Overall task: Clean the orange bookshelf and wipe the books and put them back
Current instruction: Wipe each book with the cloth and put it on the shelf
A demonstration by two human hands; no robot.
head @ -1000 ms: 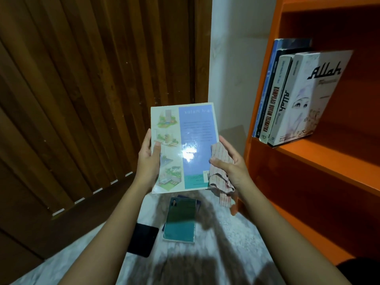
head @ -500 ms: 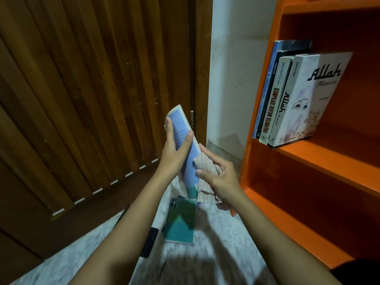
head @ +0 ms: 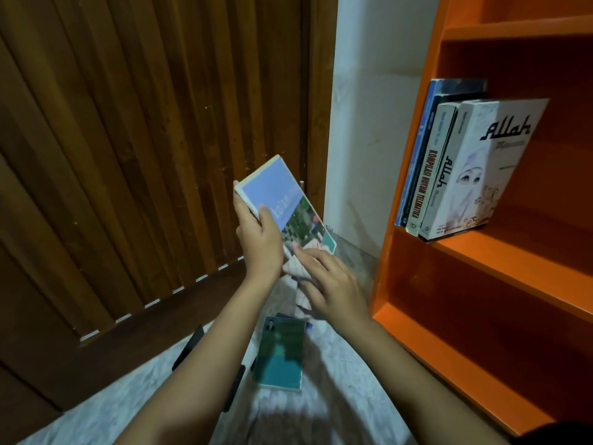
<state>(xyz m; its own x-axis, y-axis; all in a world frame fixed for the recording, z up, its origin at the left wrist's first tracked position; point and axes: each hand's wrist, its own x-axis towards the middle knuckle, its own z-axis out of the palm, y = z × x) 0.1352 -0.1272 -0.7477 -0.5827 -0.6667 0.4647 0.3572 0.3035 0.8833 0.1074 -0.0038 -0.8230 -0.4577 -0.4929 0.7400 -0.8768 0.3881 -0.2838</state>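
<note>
Progress stands near the middle of the job, judged from how things lie. Slatted wooden door (head: 128,155) fills the left of the view. One dark flat object (head: 189,346) lies on the pale floor (head: 96,409) at its foot, mostly hidden by a forearm.

Left hand (head: 258,242) holds one blue-covered book (head: 279,194) tilted in the air in front of the door, with the fingers wrapped behind the spine edge and the thumb clamped across the front cover. One cloth (head: 300,268) lies against the lower end of that cover. Right hand (head: 333,284) presses it there with the fingers nearly straight and spread. The thumb is hidden, and a tail of cloth hangs below the palm. This book is under wiping and not yet shelved.

Below the hands, two more books wait on the floor: a teal book (head: 282,358) on top and a darker book (head: 308,326) showing only an edge beneath. Whether either has been wiped cannot be told.

Orange bookshelf (head: 407,155) stands at the right. Four shelved books (head: 481,165) stand side by side at the left end of its middle shelf and appear finished.

Count in view: seven books, one cloth, two hands. Three books are left to return. The condition of the shelf boards cannot be judged.
</note>
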